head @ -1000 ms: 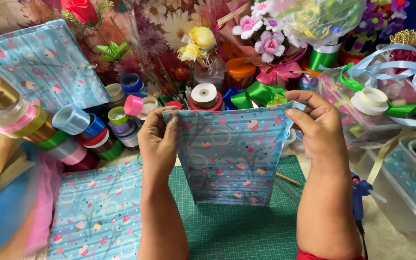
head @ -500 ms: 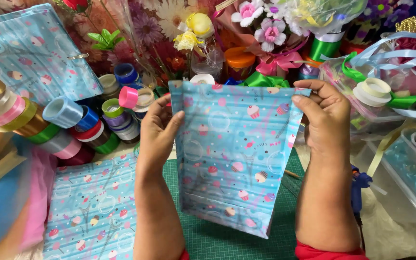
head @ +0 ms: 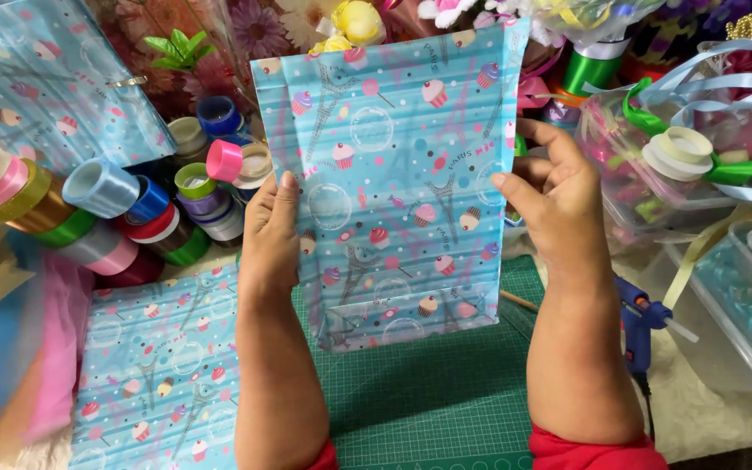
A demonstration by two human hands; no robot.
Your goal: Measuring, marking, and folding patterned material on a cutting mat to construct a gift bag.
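Mat: a green cutting mat with a grid lies on the table.
Ribbon: spools of ribbon in blue, pink, green and gold are piled at the left.
Paper: a flat blue patterned sheet lies at the lower left, beside the mat.
Glue gun: a blue glue gun rests right of the mat.
Boxes: clear plastic containers stand at the right.
Flowers: artificial flowers line the back.

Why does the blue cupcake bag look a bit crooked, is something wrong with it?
Nothing looks broken. The paper bag is held up by the left hand and right hand, and it leans slightly. Its bottom has a folded flap, which is a crease and no tear. The ribbon spools behind lie jumbled.
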